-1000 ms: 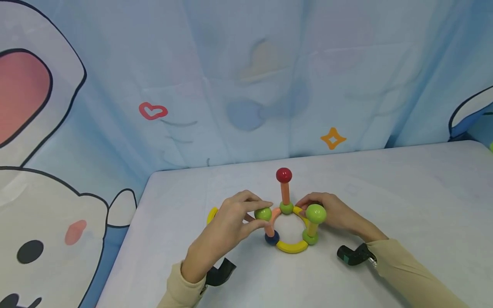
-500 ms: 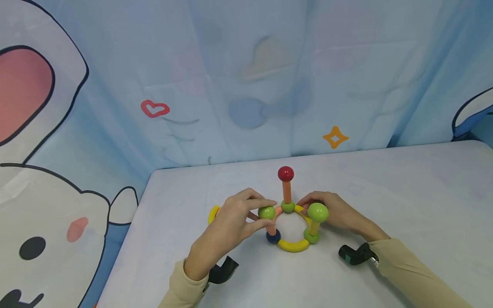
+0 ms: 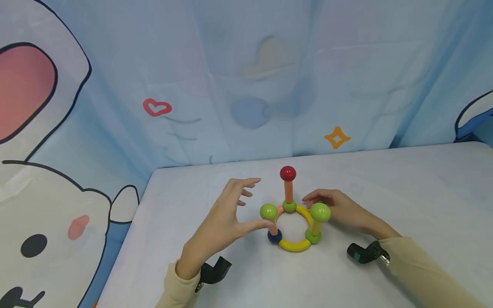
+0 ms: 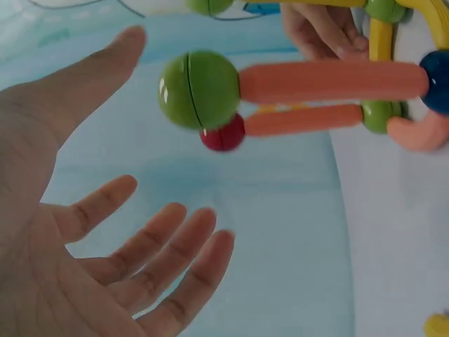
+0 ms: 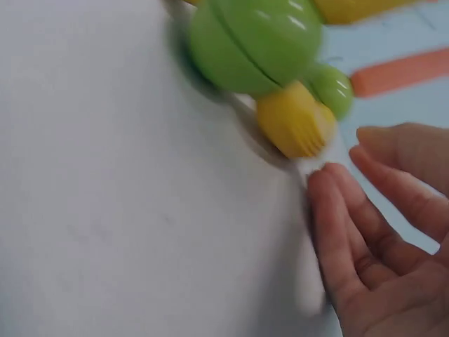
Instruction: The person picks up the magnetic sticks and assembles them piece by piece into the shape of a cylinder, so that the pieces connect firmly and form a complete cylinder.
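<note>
A ring of curved yellow bars point(image 3: 295, 246) and a pink piece, joined by ball connectors, lies on the table with several upright rods. A red ball point(image 3: 288, 173) tops the rear pink rod; a green ball point(image 3: 320, 212) tops the right yellow rod. At left, another green ball point(image 4: 200, 90) caps a pink rod point(image 4: 330, 81) rising from a dark blue ball point(image 3: 274, 236). My left hand point(image 3: 221, 222) spreads beside that rod, thumb and fingers apart from its ball. Behind the right rod, my right hand point(image 3: 343, 209) holds nothing, fingers loosely bent near the ring.
The white table point(image 3: 404, 192) runs back to a blue printed curtain point(image 3: 246, 77). A yellow piece point(image 4: 437, 326) lies on the table at the lower right corner of the left wrist view. Black wrist cameras point(image 3: 216, 270) sit at both cuffs.
My left hand has let go of the green ball on the left rod, its fingers opening up and leftward. My right hand has come off the ring and shifted slightly right.
</note>
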### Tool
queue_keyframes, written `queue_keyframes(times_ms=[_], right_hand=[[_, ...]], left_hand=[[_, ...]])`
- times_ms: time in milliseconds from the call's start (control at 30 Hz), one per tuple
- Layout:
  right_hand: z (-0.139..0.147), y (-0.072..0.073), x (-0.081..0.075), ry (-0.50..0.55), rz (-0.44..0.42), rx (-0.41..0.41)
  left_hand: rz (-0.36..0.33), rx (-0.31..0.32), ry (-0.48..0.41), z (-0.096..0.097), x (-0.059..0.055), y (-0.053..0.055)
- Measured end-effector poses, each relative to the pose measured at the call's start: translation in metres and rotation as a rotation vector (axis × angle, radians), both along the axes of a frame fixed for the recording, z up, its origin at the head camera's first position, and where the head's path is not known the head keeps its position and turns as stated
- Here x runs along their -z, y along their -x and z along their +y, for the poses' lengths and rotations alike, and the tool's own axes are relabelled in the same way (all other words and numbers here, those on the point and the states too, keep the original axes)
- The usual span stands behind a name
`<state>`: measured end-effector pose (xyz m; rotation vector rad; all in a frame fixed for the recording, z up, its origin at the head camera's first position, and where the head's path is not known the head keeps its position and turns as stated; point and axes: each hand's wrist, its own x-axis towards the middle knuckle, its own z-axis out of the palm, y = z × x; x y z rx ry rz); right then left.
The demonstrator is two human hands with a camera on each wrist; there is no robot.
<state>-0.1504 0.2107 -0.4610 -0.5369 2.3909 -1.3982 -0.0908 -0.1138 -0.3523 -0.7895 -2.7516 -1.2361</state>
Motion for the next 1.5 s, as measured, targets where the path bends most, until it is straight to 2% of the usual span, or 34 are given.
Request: queue_keyframes(times_ms=[133, 267, 433, 567, 767, 933, 1133, 1267, 1500], right_hand=[[0.011, 0.006, -0.013, 0.012, 0.028, 0.035], [0.009, 0.015, -0.040, 0.043, 0.105, 0.051], [-0.011, 0.028, -0.087, 0.022, 0.169, -0.035], [-0.025, 0.033, -0.110, -0.020, 0.209, -0.134], [-0.031, 0.036, -0.111, -0.015, 0.257, -0.232], [-0.032, 0.031, -0.109, -0.004, 0.254, -0.244], [-0.033, 0.025, -0.109, 0.028, 0.249, -0.270], [-0.034, 0.023, -0.107, 0.042, 0.259, -0.278], [-0.035, 0.023, -0.106, 0.055, 0.257, -0.272]], left_hand=[[-0.047, -0.105, -0.005, -0.013, 0.010, 0.005], [-0.072, -0.219, 0.059, -0.023, 0.031, 0.014], [-0.123, -0.311, 0.156, -0.028, 0.064, 0.024], [-0.169, -0.321, 0.202, -0.023, 0.075, 0.025], [-0.173, -0.326, 0.267, -0.015, 0.077, 0.026], [-0.208, -0.318, 0.278, -0.013, 0.077, 0.025], [-0.177, -0.286, 0.310, -0.013, 0.080, 0.027], [-0.199, -0.272, 0.290, -0.013, 0.082, 0.029], [-0.281, -0.228, 0.160, -0.013, 0.079, 0.042]])
